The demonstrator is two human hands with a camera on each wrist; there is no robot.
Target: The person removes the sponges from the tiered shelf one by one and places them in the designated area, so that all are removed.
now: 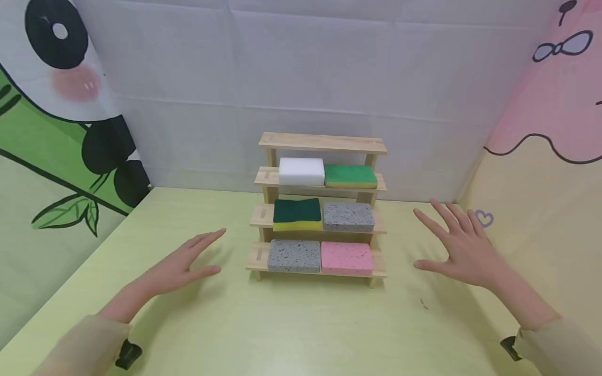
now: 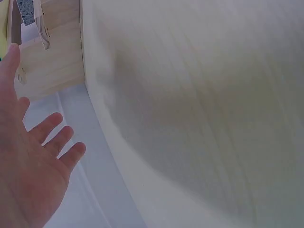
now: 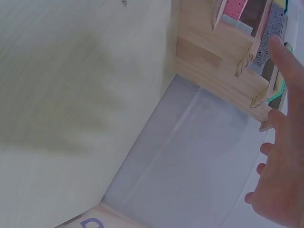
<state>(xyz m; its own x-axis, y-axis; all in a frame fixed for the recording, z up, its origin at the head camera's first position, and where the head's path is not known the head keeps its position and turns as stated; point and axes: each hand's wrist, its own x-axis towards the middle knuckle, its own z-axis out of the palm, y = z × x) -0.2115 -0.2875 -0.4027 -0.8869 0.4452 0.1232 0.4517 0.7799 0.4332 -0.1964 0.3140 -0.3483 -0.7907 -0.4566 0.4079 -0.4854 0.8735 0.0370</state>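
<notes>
The wooden rack [image 1: 322, 142] stands on the tabletop [image 1: 301, 324] between the left hand [image 1: 171, 269] and the right hand [image 1: 470, 256], apart from both. The hands are released, raised over the tabletop, fingers extended and thumbs held away. On the rack's second tier from the top, a white block [image 1: 301, 171] sits left of a green sponge [image 1: 350, 175]; below, a dark green and yellow sponge [image 1: 297, 213] beside a grey sponge [image 1: 348, 216]; on the bottom tier, a speckled grey block [image 1: 293, 256] beside a pink sponge [image 1: 347, 257]
</notes>
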